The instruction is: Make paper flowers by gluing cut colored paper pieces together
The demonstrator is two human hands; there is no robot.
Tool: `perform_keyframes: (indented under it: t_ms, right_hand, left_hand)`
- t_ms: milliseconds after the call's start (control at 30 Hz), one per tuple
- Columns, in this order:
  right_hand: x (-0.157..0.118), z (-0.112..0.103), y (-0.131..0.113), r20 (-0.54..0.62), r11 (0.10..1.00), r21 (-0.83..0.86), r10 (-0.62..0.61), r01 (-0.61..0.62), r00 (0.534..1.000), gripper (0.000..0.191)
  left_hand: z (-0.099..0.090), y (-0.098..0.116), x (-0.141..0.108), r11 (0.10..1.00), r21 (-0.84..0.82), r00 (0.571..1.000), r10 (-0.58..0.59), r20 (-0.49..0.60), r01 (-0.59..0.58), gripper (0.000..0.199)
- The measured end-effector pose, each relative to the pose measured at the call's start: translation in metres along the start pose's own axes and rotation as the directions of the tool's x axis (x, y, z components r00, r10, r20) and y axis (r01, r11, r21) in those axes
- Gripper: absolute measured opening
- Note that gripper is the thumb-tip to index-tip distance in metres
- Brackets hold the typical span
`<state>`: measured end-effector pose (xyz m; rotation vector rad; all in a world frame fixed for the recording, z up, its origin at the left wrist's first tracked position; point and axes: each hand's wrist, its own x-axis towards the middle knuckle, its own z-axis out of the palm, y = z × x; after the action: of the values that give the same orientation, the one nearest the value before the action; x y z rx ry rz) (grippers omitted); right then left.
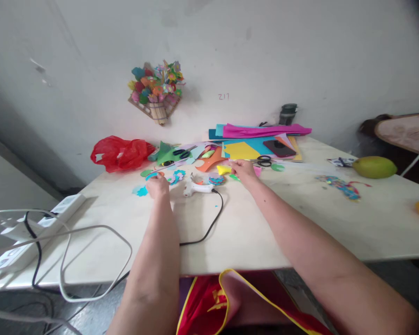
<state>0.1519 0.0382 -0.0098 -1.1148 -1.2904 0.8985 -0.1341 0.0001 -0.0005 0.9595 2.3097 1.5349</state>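
Under the fingertips of the left grip [157,186] sits a small round paper piece [154,175], blue with an orange part, lying level; the fingers look closed on its near side. Just left of that grip lies a light-blue paper cutout [140,190] with a scalloped edge. The right grip [234,166] has its fingers drawn in beside a puffy yellow star [224,170]; whether they pinch anything cannot be told.

Between the grips rest a white glue gun [198,187] and blue scalloped paper flowers [177,177]. The gun's black cord [214,220] curves to the near edge of the desk [230,246]. Either side of this cord, the desk nearer than the grips is mostly bare. Beyond the grips, coloured paper and black-handled scissors [264,161] crowd the surface up to the wall, leaving little room there. Left of the left grip, farther off, lies a red bag [122,153]; a power strip [64,209] runs along the left edge. Well right of the right grip sits a green fruit [375,167].
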Motion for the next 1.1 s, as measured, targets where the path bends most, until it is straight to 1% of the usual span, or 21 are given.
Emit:
perform_keyframes:
  t_ms: [100,133,200,233,300,333,400,433,500,567,600,667,700,767,833,867,900,933,967,1000,1100]
  right_hand:
    - [0.003,0.0,0.004,-0.005,0.997,-0.052,-0.048,0.048,0.999,0.028]
    - [0.004,0.001,0.006,0.0,0.996,-0.071,-0.059,0.059,0.998,0.027]
    - [0.005,0.001,0.009,0.013,0.989,-0.132,-0.071,0.072,0.997,0.024]
    - [0.006,0.001,0.011,0.022,0.981,-0.175,-0.076,0.078,0.997,0.022]
    - [0.006,0.0,0.012,0.031,0.954,-0.285,-0.089,0.094,0.996,0.019]
    - [0.006,0.0,0.011,0.034,0.933,-0.346,-0.097,0.103,0.995,0.018]
    - [0.003,-0.001,0.007,0.032,0.876,-0.468,-0.112,0.114,0.993,0.017]
    - [0.002,-0.002,0.004,0.031,0.844,-0.524,-0.117,0.116,0.993,0.017]
    - [-0.003,-0.003,-0.002,0.036,0.777,-0.616,-0.131,0.126,0.991,0.018]
    - [-0.006,-0.003,-0.006,0.062,0.717,-0.677,-0.165,0.163,0.984,0.019]
    - [-0.008,-0.004,-0.007,0.087,0.69,-0.696,-0.195,0.2,0.977,0.021]
    - [-0.008,-0.005,-0.006,0.151,0.634,-0.714,-0.275,0.297,0.95,0.024]
    - [-0.008,-0.005,-0.005,0.188,0.606,-0.716,-0.31,0.346,0.932,0.025]
    - [-0.006,-0.006,-0.003,0.243,0.558,-0.723,-0.347,0.408,0.906,0.026]
    - [-0.004,-0.006,-0.002,0.267,0.531,-0.736,-0.341,0.419,0.901,0.025]
    - [-0.004,-0.005,-0.002,0.271,0.523,-0.742,-0.337,0.419,0.901,0.025]
    - [-0.004,-0.005,-0.002,0.275,0.517,-0.746,-0.337,0.421,0.901,0.024]
    - [-0.004,-0.005,-0.001,0.281,0.51,-0.747,-0.339,0.426,0.898,0.024]
    - [-0.004,-0.004,-0.001,0.288,0.505,-0.747,-0.342,0.433,0.895,0.025]
    - [-0.004,-0.004,-0.001,0.297,0.5,-0.745,-0.345,0.442,0.891,0.026]
    - [-0.003,-0.001,-0.002,0.324,0.483,-0.748,-0.334,0.456,0.885,0.028]
  left_hand:
    - [0.0,0.015,-0.011,0.988,0.151,0.991,0.005,-0.13,0.015,0.032]
    - [0.002,0.022,-0.018,0.98,0.196,0.99,0.048,-0.132,-0.022,0.034]
    - [0.01,0.037,-0.036,0.95,0.266,0.977,0.193,-0.09,-0.163,0.037]
    - [0.015,0.044,-0.047,0.922,0.296,0.96,0.275,-0.052,-0.248,0.037]
    - [0.027,0.057,-0.069,0.842,0.315,0.895,0.441,0.063,-0.437,0.034]
    - [0.033,0.063,-0.08,0.787,0.307,0.841,0.531,0.103,-0.534,0.031]
    - [0.042,0.071,-0.099,0.644,0.25,0.688,0.704,0.176,-0.723,0.025]
    - [0.045,0.074,-0.106,0.575,0.217,0.613,0.763,0.206,-0.789,0.024]
    - [0.049,0.076,-0.118,0.459,0.149,0.483,0.841,0.243,-0.876,0.022]
    - [0.05,0.074,-0.129,0.365,0.095,0.377,0.891,0.251,-0.926,0.02]
    - [0.05,0.071,-0.133,0.324,0.077,0.333,0.912,0.239,-0.943,0.019]
    - [0.049,0.064,-0.144,0.213,0.032,0.215,0.954,0.209,-0.976,0.017]
    - [0.049,0.06,-0.148,0.15,0.009,0.149,0.97,0.19,-0.989,0.017]
    - [0.048,0.052,-0.157,0.001,-0.021,-0.002,0.986,0.168,-1.0,0.017]
    - [0.047,0.045,-0.162,-0.132,-0.026,-0.134,0.977,0.167,-0.991,0.017]
    - [0.047,0.043,-0.163,-0.192,-0.022,-0.193,0.967,0.164,-0.981,0.016]
    - [0.047,0.04,-0.162,-0.242,-0.014,-0.241,0.957,0.159,-0.97,0.016]
    - [0.047,0.038,-0.161,-0.282,-0.002,-0.279,0.948,0.151,-0.959,0.015]
    - [0.047,0.037,-0.158,-0.311,0.012,-0.306,0.941,0.142,-0.95,0.015]
    - [0.048,0.035,-0.155,-0.334,0.022,-0.328,0.935,0.135,-0.942,0.014]
    - [0.048,0.031,-0.145,-0.377,0.025,-0.37,0.919,0.133,-0.926,0.014]
